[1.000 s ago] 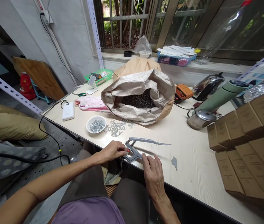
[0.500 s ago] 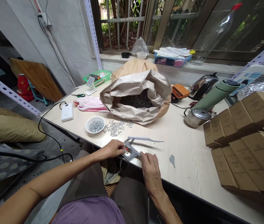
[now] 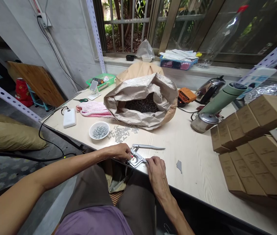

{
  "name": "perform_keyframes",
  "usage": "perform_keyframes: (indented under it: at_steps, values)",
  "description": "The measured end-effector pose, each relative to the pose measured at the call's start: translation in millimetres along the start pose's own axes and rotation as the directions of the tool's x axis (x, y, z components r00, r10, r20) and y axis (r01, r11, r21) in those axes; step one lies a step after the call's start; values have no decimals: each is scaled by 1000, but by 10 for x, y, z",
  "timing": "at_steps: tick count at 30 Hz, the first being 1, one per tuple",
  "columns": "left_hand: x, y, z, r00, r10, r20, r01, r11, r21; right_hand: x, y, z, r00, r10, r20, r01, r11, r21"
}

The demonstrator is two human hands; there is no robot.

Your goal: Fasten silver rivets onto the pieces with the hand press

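Observation:
Grey metal pruning shears [image 3: 136,159] with a coil spring and a small red part lie near the table's front edge. One long handle [image 3: 150,147] is spread away from the looped frame. At the head end, my left hand [image 3: 121,151] is closed with its fingertips at the red part; a small piece pinched there cannot be made out. My right hand [image 3: 156,168] grips the end of the lower handle between thumb and fingers. Beyond the tool stand a white bowl [image 3: 91,135] of small metal screws and a loose spread of small metal pins [image 3: 121,133].
An open woven sack [image 3: 138,87] of dark small parts lies behind the pins. Small cardboard boxes [image 3: 251,166] are stacked at right, near a green flask [image 3: 224,98]. A grey flat scrap [image 3: 179,166] lies right of my hands. A white power bank [image 3: 69,117] sits at left.
The shears have shifted and turned slightly, and the spread handle sits a little further left. Both hands stay on the tool. The whole view has moved slightly.

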State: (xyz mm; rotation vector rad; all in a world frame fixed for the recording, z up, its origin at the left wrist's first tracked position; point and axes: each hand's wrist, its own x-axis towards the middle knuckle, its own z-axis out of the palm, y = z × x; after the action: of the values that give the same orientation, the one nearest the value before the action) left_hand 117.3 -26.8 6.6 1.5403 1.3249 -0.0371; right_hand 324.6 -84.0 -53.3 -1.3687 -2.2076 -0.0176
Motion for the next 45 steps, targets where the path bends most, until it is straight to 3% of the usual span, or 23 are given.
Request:
perform_keyframes:
  at_steps: [7,15,19,25,32,39,42,45]
  values:
    - [20,-24,-37,996,46,73,-46,999,1,-4,5,16,1000,29,3,-29,999,13]
    - [28,-44,-4,999,37,38,-38,999,7,61,-127,-3,992,-104,68,107,993,-47]
    - [14,-37,-5,999,46,26,-46,999,-11,120,-236,50,989,-114,91,116,993,-24]
    - [9,-60,11,997,74,11,-73,997,-38,142,-250,58,985,-164,57,166,986,-25]
    - [19,-117,85,994,64,-83,-70,995,-65,119,-278,62,975,-217,45,214,975,60]
    - [-24,11,105,989,-43,-143,38,999,-34,221,-237,105,1000,13,-8,-11,973,231]
    - [-36,31,103,988,-58,-143,54,998,-30,313,-202,87,999,42,0,-42,986,163]
    - [-49,31,102,987,-64,-145,62,998,-19,393,-177,69,996,33,88,-32,999,-18]
